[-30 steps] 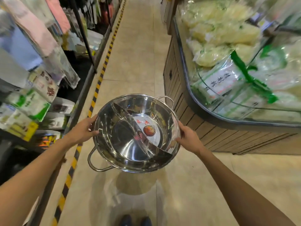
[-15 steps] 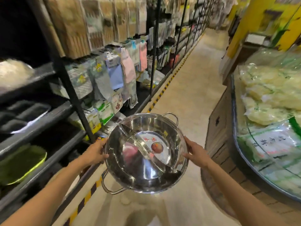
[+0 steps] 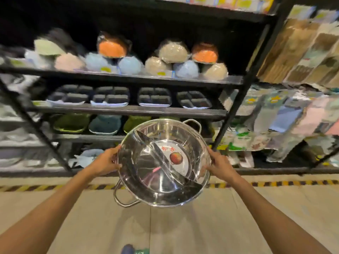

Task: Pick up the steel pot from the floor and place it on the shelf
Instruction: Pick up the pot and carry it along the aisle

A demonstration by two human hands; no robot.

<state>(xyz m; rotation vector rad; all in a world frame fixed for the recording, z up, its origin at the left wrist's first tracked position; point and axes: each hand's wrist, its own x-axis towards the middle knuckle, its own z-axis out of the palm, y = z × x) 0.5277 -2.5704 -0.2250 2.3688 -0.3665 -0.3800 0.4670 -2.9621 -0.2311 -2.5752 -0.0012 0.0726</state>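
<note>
The steel pot (image 3: 163, 163) is being carried in the air, off the floor (image 3: 183, 226), with its S-shaped divider and label sticker facing up toward the camera. The left hand (image 3: 105, 160) is clamping the pot's left rim, fingers curled over the edge; the right hand (image 3: 219, 162) is gripping the right rim in the same way. Both loop handles are free.

Compared with half a second ago, the view is no longer running down the aisle: the black shelf (image 3: 128, 110) is now standing square ahead, so the person is now facing the placement target. The pot is sitting at about the same place between the hands.

The pickup is judged complete. The pot is overlapping the front edge of a lower tier, beside the green and blue trays (image 3: 104, 124). A free gap is appearing to the right of them; clearance cannot be confirmed.
</note>
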